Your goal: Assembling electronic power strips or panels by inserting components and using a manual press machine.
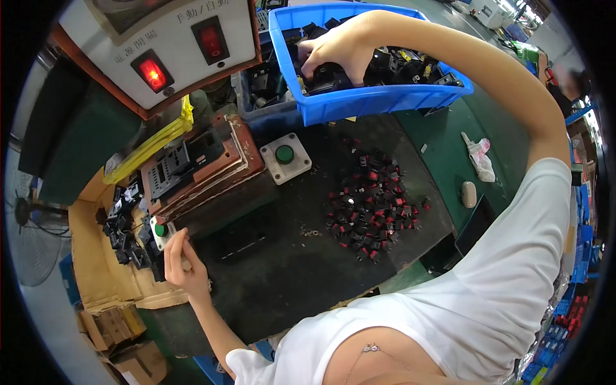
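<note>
My right hand (340, 51) reaches into a blue plastic bin (385, 97) at the top. Its fingers and thumb curl around a black plastic part (328, 77) among many similar parts. My left hand (185, 264) is beside a green push button (160, 230) on a white box, at the near left corner of a press fixture. Its fingers are stretched and slightly bent, with nothing visible in them. On the fixture lies a black plastic panel (183, 163) with rows of slots. A second green button (284, 154) sits on a white box to the right of the fixture.
A pile of small black and red parts (372, 205) covers the table's right half. A machine panel (160, 48) with a lit red switch overhangs the upper left. Black parts (122, 224) lie in a cardboard box (90, 256) at left. A crumpled white wrapper (481, 159) lies farther right.
</note>
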The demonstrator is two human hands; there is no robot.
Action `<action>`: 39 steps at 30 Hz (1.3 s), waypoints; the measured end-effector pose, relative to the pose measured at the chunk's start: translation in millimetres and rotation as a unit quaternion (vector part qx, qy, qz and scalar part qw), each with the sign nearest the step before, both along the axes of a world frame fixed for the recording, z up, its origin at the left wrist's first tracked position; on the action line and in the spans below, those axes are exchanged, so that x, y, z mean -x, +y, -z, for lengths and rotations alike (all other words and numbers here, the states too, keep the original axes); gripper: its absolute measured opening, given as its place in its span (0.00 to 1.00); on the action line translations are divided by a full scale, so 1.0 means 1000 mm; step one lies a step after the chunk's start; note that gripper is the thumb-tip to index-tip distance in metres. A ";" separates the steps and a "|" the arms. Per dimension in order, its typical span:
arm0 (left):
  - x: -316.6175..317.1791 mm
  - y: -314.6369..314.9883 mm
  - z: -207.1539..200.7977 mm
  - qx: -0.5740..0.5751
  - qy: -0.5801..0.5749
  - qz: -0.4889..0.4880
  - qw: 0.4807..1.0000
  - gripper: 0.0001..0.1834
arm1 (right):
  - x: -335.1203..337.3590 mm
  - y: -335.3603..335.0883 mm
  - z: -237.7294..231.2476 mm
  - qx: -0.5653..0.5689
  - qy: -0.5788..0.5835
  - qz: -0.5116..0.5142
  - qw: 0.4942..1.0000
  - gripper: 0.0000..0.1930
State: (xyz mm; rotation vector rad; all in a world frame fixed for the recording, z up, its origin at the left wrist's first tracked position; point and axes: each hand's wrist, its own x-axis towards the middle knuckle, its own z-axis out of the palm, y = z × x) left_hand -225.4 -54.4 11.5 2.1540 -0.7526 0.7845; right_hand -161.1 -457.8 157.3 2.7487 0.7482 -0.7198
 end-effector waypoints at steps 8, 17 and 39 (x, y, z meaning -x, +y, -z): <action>-0.006 -0.007 0.004 0.001 -0.001 0.009 1.000 0.07 | 0.022 0.000 -0.002 -0.018 -0.029 0.027 0.999 0.40; -0.010 0.003 0.006 0.015 0.003 0.002 1.000 0.07 | 0.005 0.000 -0.001 -0.001 0.003 0.013 1.000 0.42; -0.005 0.008 0.001 -0.003 -0.005 0.005 1.000 0.07 | 0.005 0.002 -0.005 -0.002 -0.006 0.023 1.000 0.40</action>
